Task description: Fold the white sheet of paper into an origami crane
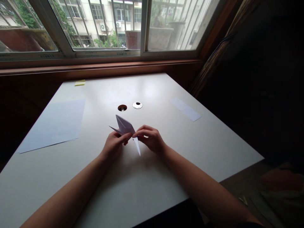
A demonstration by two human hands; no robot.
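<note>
Over the middle of the white table, a folded piece of white paper is held in both hands. It has broad pointed flaps at the upper left and a narrow point aimed down toward me. My left hand grips the body of the folded paper from the left, thumb on top. From the right, my right hand pinches it where the narrow point begins, thumb and fingers pressed together. The part of the paper between the fingers is hidden.
Paper sheets lie on the table's left side, a paper strip on its right. Yellow sticky notes sit at the back left edge. A round hole in the tabletop has a round cover beside it.
</note>
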